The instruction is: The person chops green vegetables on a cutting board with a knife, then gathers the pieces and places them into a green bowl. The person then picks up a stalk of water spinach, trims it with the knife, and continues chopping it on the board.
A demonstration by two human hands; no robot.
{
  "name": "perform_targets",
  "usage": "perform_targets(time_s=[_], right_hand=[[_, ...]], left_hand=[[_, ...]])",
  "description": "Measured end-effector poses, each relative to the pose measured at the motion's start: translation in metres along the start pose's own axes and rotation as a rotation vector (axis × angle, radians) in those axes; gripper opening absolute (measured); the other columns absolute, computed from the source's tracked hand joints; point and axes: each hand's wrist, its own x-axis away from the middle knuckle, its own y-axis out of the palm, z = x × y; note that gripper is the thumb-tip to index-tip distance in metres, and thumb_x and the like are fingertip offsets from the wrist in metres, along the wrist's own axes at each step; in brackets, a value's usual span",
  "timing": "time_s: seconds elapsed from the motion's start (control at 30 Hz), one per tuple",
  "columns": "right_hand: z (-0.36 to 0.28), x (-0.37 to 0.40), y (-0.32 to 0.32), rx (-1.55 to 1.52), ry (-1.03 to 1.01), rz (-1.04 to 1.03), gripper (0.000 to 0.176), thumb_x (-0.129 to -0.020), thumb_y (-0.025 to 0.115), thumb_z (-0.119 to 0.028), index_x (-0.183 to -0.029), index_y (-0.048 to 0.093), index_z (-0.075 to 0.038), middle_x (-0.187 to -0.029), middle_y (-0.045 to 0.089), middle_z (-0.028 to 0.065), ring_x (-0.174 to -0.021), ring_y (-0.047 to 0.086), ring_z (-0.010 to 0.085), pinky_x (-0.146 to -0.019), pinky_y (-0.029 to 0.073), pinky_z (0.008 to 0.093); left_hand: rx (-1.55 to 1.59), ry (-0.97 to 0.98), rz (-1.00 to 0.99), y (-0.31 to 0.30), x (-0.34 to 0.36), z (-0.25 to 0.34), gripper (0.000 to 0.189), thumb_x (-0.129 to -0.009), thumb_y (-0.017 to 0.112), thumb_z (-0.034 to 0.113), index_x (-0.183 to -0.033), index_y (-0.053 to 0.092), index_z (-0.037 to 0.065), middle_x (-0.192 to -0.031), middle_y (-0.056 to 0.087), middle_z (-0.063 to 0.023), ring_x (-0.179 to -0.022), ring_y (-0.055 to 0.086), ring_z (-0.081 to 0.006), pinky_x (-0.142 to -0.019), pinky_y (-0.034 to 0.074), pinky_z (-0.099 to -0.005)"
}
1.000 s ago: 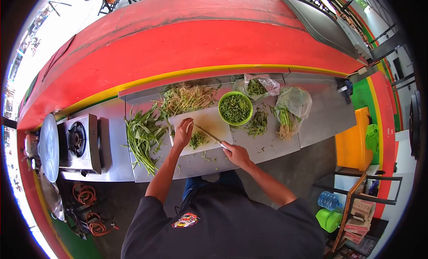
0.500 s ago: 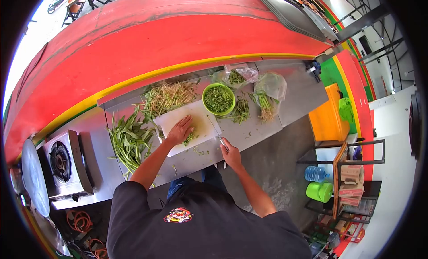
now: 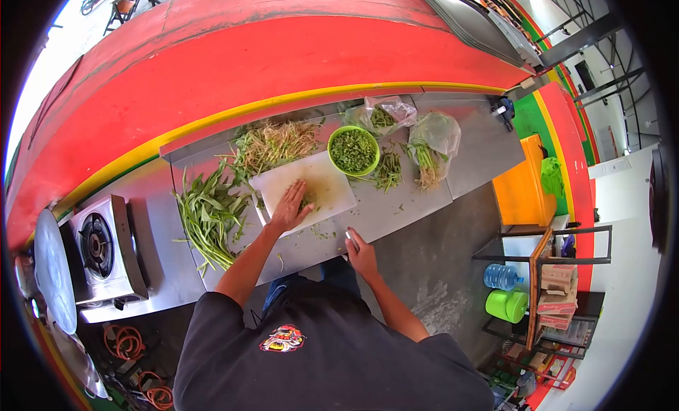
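My left hand (image 3: 291, 207) lies on the white cutting board (image 3: 332, 188), fingers stretched out, over a little chopped greenery that it partly hides. Closed around a knife (image 3: 348, 236), my right hand (image 3: 362, 254) is at the counter's front edge, just off the board; the blade is hard to make out. Behind the board's right corner stands a lime-green bowl (image 3: 362, 175) filled with chopped greens (image 3: 353, 151). Long leafy stalks (image 3: 209, 211) lie left of the board, and a heap of rooty stems (image 3: 277, 148) is behind it.
A bunch of herbs (image 3: 388, 170) lies right of the bowl, near plastic bags (image 3: 437, 131) holding more greens. Green scraps dot the metal counter (image 3: 414, 209). To the left is a gas stove (image 3: 97, 247); on the right, a shelf holds a water jug (image 3: 501, 276).
My right hand and the knife have drawn back from the board towards the counter's front edge. My left hand stays on the board, its thumb now spread to the right.
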Motion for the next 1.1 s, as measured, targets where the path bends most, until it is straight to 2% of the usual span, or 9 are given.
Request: perform_targets(time_s=[0.1, 0.17, 0.37, 0.47, 0.57, 0.7, 0.77, 0.97, 1.1], right_hand=[[0.003, -0.004, 0.001, -0.034, 0.083, 0.11, 0.039, -0.097, 0.06, -0.025, -0.132, 0.061, -0.006, -0.111, 0.069, 0.0241, -0.103, 0.069, 0.0379, -0.086, 0.055, 0.0382], [-0.006, -0.003, -0.004, 0.003, 0.274, -0.074, 0.04, -0.097, 0.06, -0.024, -0.131, 0.061, -0.003, -0.114, 0.069, 0.0239, -0.106, 0.068, 0.0375, -0.09, 0.053, 0.0375], [-0.002, -0.007, 0.001, -0.021, -0.087, -0.072, 0.039, -0.097, 0.061, -0.026, -0.13, 0.061, -0.006, -0.111, 0.069, 0.0232, -0.105, 0.066, 0.0396, -0.087, 0.054, 0.0402], [-0.008, -0.031, -0.01, -0.053, 0.166, -0.007, 0.039, -0.097, 0.06, -0.025, -0.13, 0.061, -0.004, -0.116, 0.068, 0.0238, -0.108, 0.067, 0.0378, -0.092, 0.052, 0.0372], [-0.006, -0.052, -0.016, 0.039, 0.272, -0.048, 0.039, -0.098, 0.06, -0.025, -0.131, 0.061, -0.005, -0.117, 0.068, 0.0236, -0.109, 0.067, 0.0369, -0.091, 0.052, 0.0381], [-0.002, -0.043, -0.012, 0.093, 0.189, -0.186, 0.039, -0.098, 0.06, -0.025, -0.131, 0.061, -0.005, -0.116, 0.068, 0.0235, -0.107, 0.068, 0.0359, -0.089, 0.053, 0.0374], [0.004, -0.035, -0.012, 0.009, 0.017, -0.194, 0.038, -0.098, 0.059, -0.03, -0.131, 0.062, -0.011, -0.106, 0.07, 0.0231, -0.098, 0.067, 0.0411, -0.084, 0.054, 0.0404], [-0.005, -0.043, -0.031, 0.011, 0.213, -0.205, 0.039, -0.098, 0.061, -0.027, -0.131, 0.061, -0.005, -0.111, 0.07, 0.0214, -0.097, 0.071, 0.0317, -0.085, 0.053, 0.0339], [0.001, -0.036, -0.033, 0.024, 0.114, -0.274, 0.039, -0.098, 0.061, -0.027, -0.131, 0.061, -0.006, -0.11, 0.071, 0.0213, -0.096, 0.072, 0.0311, -0.083, 0.053, 0.0337]], left_hand=[[0.092, 0.081, -0.077, -0.006, 0.011, 0.004, 0.086, -0.093, 0.062, 0.048, -0.153, 0.027, -0.003, -0.159, 0.027, -0.0227, -0.15, 0.023, -0.0366, -0.123, 0.019, -0.0469], [-0.035, -0.038, -0.029, -0.018, 0.02, 0.022, 0.095, -0.09, 0.067, 0.049, -0.155, 0.021, -0.003, -0.161, 0.024, -0.0215, -0.151, 0.019, -0.035, -0.123, 0.02, -0.0464], [-0.25, -0.125, -0.021, 0.002, 0.021, 0.027, 0.104, -0.088, 0.064, 0.056, -0.156, 0.014, -0.004, -0.163, 0.017, -0.0202, -0.153, 0.014, -0.0336, -0.124, 0.016, -0.046], [-0.238, -0.127, 0.014, 0.01, 0.015, 0.022, 0.102, -0.09, 0.061, 0.056, -0.155, 0.013, -0.005, -0.164, 0.017, -0.0201, -0.153, 0.015, -0.0333, -0.124, 0.016, -0.0459], [-0.243, -0.154, 0.015, 0.01, 0.007, 0.026, 0.095, -0.093, 0.058, 0.053, -0.155, 0.016, -0.006, -0.163, 0.019, -0.0208, -0.152, 0.016, -0.0332, -0.123, 0.017, -0.0456], [-0.295, -0.13, 0.076, 0.02, -0.003, 0.016, 0.089, -0.096, 0.054, 0.051, -0.155, 0.018, -0.005, -0.162, 0.022, -0.0206, -0.151, 0.02, -0.0322, -0.123, 0.019, -0.0447], [-0.275, -0.123, 0.119, 0.026, -0.003, 0.013, 0.085, -0.097, 0.054, 0.048, -0.154, 0.019, -0.005, -0.161, 0.025, -0.0207, -0.151, 0.021, -0.0321, -0.123, 0.019, -0.0444], [-0.191, -0.161, 0.086, 0.013, -0.003, 0.026, 0.096, -0.091, 0.061, 0.053, -0.155, 0.019, -0.004, -0.161, 0.024, -0.0204, -0.151, 0.02, -0.0316, -0.123, 0.02, -0.0451], [-0.216, -0.128, 0.027, 0.008, -0.008, 0.026, 0.1, -0.088, 0.064, 0.055, -0.155, 0.018, -0.004, -0.162, 0.023, -0.0204, -0.151, 0.02, -0.0315, -0.123, 0.019, -0.0445]])
